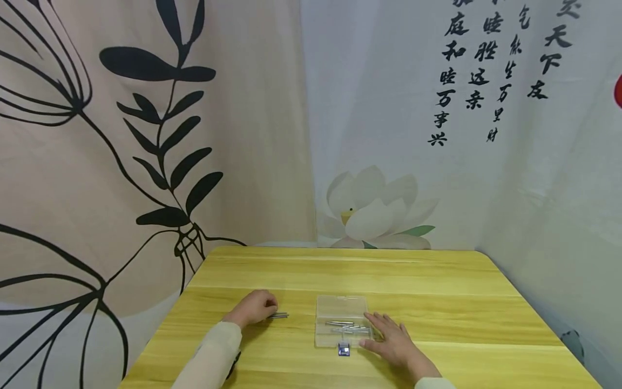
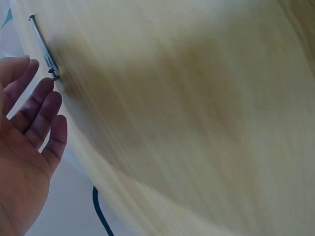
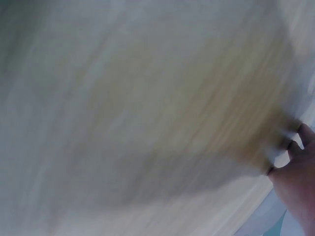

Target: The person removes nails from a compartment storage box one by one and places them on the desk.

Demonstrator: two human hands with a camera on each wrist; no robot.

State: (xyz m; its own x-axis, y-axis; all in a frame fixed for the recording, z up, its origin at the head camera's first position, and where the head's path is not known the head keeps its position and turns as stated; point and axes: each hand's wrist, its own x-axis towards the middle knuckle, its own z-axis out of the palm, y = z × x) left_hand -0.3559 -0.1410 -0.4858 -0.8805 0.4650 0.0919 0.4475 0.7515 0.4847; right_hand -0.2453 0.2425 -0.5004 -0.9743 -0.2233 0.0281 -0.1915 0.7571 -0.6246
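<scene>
We bend our left hand loosely, fingertips just beside metal rods on the table; we spread our right hand at the edge of a clear box containing similar rods.

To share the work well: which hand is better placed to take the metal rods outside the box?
Probably the left hand: it is beside those metal rods, while the right hand is farther away, at the open box.
</scene>
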